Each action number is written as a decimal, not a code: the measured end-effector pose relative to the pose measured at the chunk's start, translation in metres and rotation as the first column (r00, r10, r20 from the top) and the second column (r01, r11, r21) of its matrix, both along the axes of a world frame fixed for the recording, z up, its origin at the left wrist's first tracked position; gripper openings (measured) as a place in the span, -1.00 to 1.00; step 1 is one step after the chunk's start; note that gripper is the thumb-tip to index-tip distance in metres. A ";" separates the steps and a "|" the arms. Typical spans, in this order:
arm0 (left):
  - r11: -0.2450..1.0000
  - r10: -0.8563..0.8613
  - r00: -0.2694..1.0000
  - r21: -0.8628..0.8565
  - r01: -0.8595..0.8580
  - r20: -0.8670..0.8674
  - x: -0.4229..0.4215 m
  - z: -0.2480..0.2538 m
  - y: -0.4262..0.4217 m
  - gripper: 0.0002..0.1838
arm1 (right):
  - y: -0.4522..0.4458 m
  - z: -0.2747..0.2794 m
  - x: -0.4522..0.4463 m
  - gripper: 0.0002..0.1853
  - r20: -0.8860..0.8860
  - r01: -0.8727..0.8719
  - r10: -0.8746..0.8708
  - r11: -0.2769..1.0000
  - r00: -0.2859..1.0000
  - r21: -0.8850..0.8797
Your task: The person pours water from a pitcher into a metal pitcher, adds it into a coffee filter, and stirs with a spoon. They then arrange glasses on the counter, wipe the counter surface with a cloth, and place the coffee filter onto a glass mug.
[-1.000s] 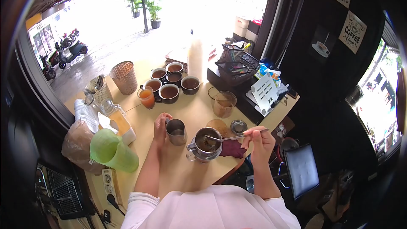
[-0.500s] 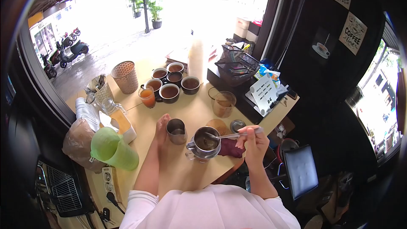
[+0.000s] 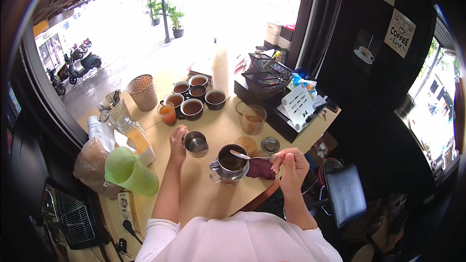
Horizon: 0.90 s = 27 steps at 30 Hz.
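My left hand (image 3: 178, 144) is closed on the handle of a metal pitcher (image 3: 196, 143), which tilts to the right. In my right hand (image 3: 291, 164) is a metal spoon (image 3: 257, 156), its bowl over the mouth of a metal dripper (image 3: 230, 167). Dark liquid shows inside the dripper, which rests on a glass cup. Just right of it lies a dark red cloth (image 3: 261, 169). Behind stand a round metal lid (image 3: 270, 145), a wooden disc (image 3: 246, 146) and a glass cup (image 3: 253, 119) with brown contents.
Several cups of brown drink (image 3: 192, 109) and an orange drink (image 3: 167, 113) stand at the back. On the left are a green pitcher (image 3: 127, 171), a plastic bag (image 3: 92, 165) and a woven basket (image 3: 142, 92). A black organizer (image 3: 266, 76) is at the right.
The metal pitcher has tilted right and moved slightly back and left with my left hand. The spoon's bowl has risen out of the dripper's liquid. The camera view has shifted a little.
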<state>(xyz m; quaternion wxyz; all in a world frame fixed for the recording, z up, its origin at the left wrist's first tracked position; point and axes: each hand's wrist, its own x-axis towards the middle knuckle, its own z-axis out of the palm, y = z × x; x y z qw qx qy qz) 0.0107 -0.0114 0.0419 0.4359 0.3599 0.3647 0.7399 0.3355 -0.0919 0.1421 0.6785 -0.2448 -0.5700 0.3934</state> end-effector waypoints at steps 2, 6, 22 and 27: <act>0.999 0.016 1.000 0.047 -0.015 -0.027 0.000 0.022 -0.002 -0.75 | 0.000 0.000 0.001 -0.66 -0.009 -0.029 0.029 1.000 1.000 0.004; 0.981 -0.006 0.992 0.190 0.030 -0.126 0.010 0.080 -0.007 -0.71 | -0.001 0.001 0.000 -0.75 -0.007 -0.070 0.070 0.998 0.998 -0.003; 0.923 0.103 0.691 0.327 0.201 -0.716 0.059 0.161 -0.013 -0.64 | -0.008 0.003 0.004 -0.96 0.148 -0.174 0.181 0.983 0.972 -0.055; 0.930 0.093 0.593 0.283 0.235 -0.799 0.069 0.178 -0.024 -0.69 | -0.008 0.001 0.004 -0.96 0.161 -0.165 0.169 0.986 0.972 -0.038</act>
